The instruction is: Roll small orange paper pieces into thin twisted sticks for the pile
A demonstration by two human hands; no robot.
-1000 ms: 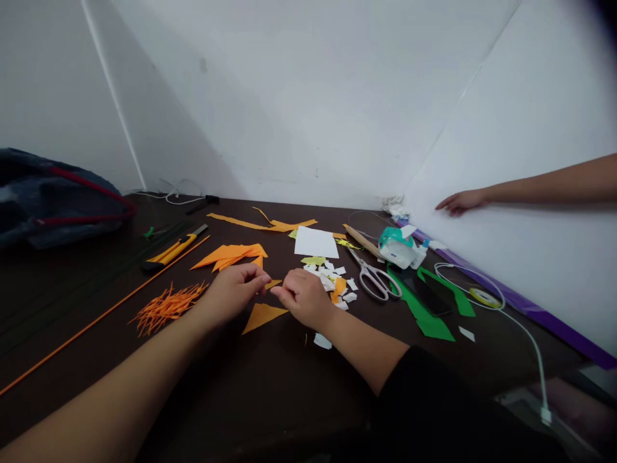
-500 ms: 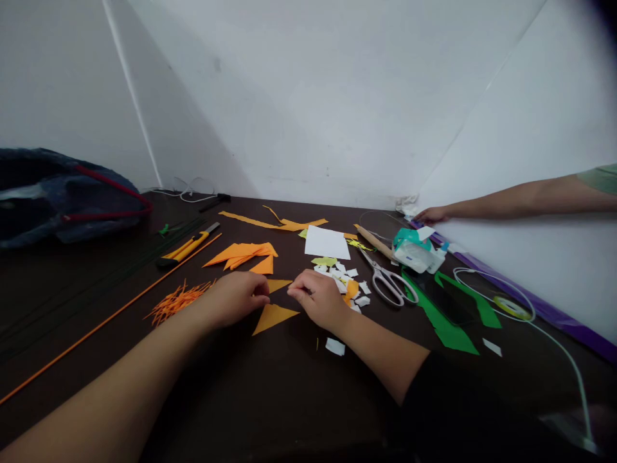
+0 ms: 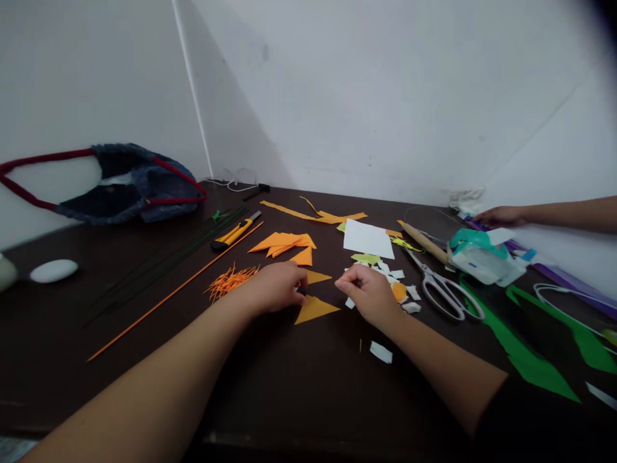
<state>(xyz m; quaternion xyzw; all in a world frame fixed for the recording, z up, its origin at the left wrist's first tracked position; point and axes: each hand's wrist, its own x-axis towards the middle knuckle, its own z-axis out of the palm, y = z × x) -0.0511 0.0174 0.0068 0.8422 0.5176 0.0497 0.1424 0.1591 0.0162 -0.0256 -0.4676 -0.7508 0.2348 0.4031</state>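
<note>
Two dull-orange paper triangles lie on the dark table in front of me, a nearer triangle and a farther triangle. My left hand is curled at their left side, fingers closed and overlapping the left end of the farther one; whatever its fingertips hold is hidden. On the other side, my right hand makes a pinch just right of the triangles' tips, and anything between those fingers is too small to make out. Folded bright-orange paper pieces lie beyond my left hand. Orange shreds are beside my left wrist.
White paper, torn scraps and scissors lie to the right, with green strips and a teal-white packet. Left are a yellow cutter, an orange stick and a denim bag. Another person's hand reaches in at right.
My view has turned left, so everything sits farther right and more of the bag shows. Both hands stay closed beside the triangles, with little visible change.
</note>
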